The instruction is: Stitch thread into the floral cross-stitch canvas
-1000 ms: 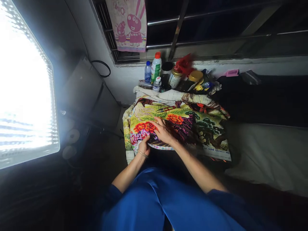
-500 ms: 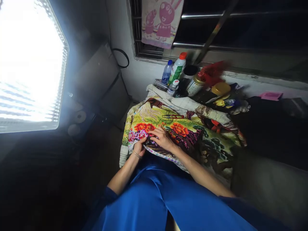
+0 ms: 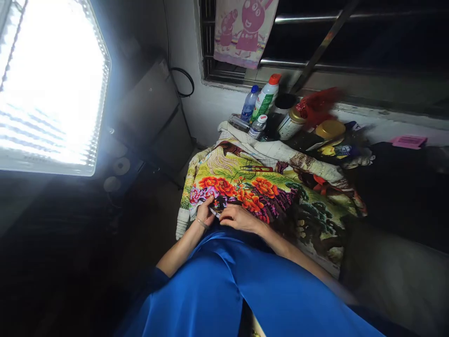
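Observation:
A cross-stitch cloth [image 3: 220, 164] with orange and pink flowers on yellow-green lies spread in front of me. My left hand [image 3: 204, 214] is closed on its near left edge, thumb on top and fingers underneath. Just right of it, my right hand [image 3: 240, 219] is at the same edge with its fingertips drawn together. Whatever those fingertips hold, if anything, is too small to see. Thread snips [image 3: 257, 168] with red handles rest on the cloth beyond both hands.
Behind the cloth's rolled far edge stand a blue-capped bottle [image 3: 249, 104], a red-capped bottle [image 3: 267, 98], a small white-capped bottle [image 3: 257, 126] and a gold-lidded jar [image 3: 291, 124]. A bright lamp [image 3: 52, 93] looms at left. A pink patterned towel [image 3: 242, 35] hangs at the window.
My right hand has drawn back from lying over the flowers to the near edge, and its fingers have closed up. My left hand still grips the cloth. The view has shifted slightly.

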A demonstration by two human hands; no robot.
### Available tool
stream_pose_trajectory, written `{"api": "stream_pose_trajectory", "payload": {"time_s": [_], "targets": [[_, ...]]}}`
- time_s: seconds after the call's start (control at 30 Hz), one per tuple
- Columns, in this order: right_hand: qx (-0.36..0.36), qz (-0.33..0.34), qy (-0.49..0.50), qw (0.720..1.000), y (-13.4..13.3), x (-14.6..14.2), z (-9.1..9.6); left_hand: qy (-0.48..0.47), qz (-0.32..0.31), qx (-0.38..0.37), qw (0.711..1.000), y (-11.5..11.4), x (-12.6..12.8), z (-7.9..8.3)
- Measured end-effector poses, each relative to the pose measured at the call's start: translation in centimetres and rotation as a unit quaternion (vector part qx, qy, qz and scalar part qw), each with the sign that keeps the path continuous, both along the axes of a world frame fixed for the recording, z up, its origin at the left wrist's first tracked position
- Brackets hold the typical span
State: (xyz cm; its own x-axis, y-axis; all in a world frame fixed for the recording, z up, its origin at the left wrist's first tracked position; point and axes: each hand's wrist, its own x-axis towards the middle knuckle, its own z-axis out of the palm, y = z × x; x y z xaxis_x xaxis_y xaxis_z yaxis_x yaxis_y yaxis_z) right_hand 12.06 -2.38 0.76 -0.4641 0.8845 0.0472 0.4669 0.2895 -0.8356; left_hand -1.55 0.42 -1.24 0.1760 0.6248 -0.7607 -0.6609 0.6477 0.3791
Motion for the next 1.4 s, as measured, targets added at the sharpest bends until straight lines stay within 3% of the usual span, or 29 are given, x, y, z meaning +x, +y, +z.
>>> {"api": "stream_pose_trajectory", "payload": {"time_s": [0.07, 0.13, 0.2, 0.3, 0.4, 0.47, 0.6, 0.7, 0.8, 0.87, 0.97, 1.03, 1.1, 1.2, 1.27, 1.33, 1.4], "targets": [[-0.057, -0.110, 0.039, 0.991, 0.8, -0.1, -0.4, -0.001, -0.007, 0.004, 1.000, 0.1, 0.0, -0.1], [-0.123, -0.251, 0.070, 0.958, 2.2, -0.3, -1.0, -0.001, -0.010, 0.008, 1.000, 0.1, -0.1, -0.2], [-0.208, -0.295, 0.106, 0.926, 3.6, -0.5, -1.4, -0.002, -0.010, 0.012, 1.000, 0.0, -0.1, -0.4], [-0.300, -0.275, 0.155, 0.900, 4.6, -0.9, -1.4, -0.005, -0.012, 0.004, 1.000, -0.1, -0.2, -0.4], [-0.330, -0.263, 0.168, 0.891, 4.6, -1.3, -1.3, -0.014, -0.010, -0.005, 1.000, 0.0, -0.1, -0.4], [-0.317, -0.263, 0.153, 0.898, 4.3, -1.6, -1.4, -0.016, 0.001, -0.006, 1.000, 0.1, 0.1, -0.3], [-0.223, -0.303, 0.143, 0.915, 4.2, -2.3, -1.8, -0.004, 0.022, -0.009, 1.000, 0.3, 0.4, -0.3], [-0.234, -0.342, 0.239, 0.878, 4.6, -2.3, -1.1, 0.001, 0.034, -0.007, 0.999, 0.3, 0.6, -0.4], [-0.293, -0.313, 0.329, 0.842, 5.1, -1.1, 0.9, 0.007, 0.051, -0.010, 0.999, 0.1, 0.7, -0.7], [-0.298, -0.279, 0.333, 0.850, 5.2, 0.2, 2.8, 0.015, 0.068, -0.014, 0.997, 0.1, 0.8, -0.8], [-0.243, -0.282, 0.320, 0.871, 4.5, 2.6, 5.5, 0.031, 0.083, -0.028, 0.996, 0.1, 0.9, -0.8], [-0.212, -0.288, 0.324, 0.876, 3.6, 4.1, 6.8, 0.041, 0.083, -0.034, 0.995, 0.1, 1.0, -0.6], [-0.219, -0.241, 0.354, 0.877, 2.4, 5.0, 7.4, 0.044, 0.080, -0.030, 0.995, 0.1, 1.1, -0.4], [-0.290, -0.112, 0.396, 0.864, 1.3, 4.7, 7.4, 0.034, 0.072, -0.015, 0.997, 0.1, 1.1, -0.1], [-0.343, -0.069, 0.359, 0.865, 1.2, 3.7, 6.8, 0.023, 0.062, -0.006, 0.998, 0.1, 1.1, -0.2], [-0.357, -0.084, 0.265, 0.892, 1.8, 2.3, 5.6, 0.017, 0.053, -0.004, 0.998, 0.1, 1.0, -0.4], [-0.307, -0.162, 0.185, 0.919, 2.5, 1.2, 4.0, 0.015, 0.046, -0.003, 0.999, 0.1, 0.9, -0.5]]}}
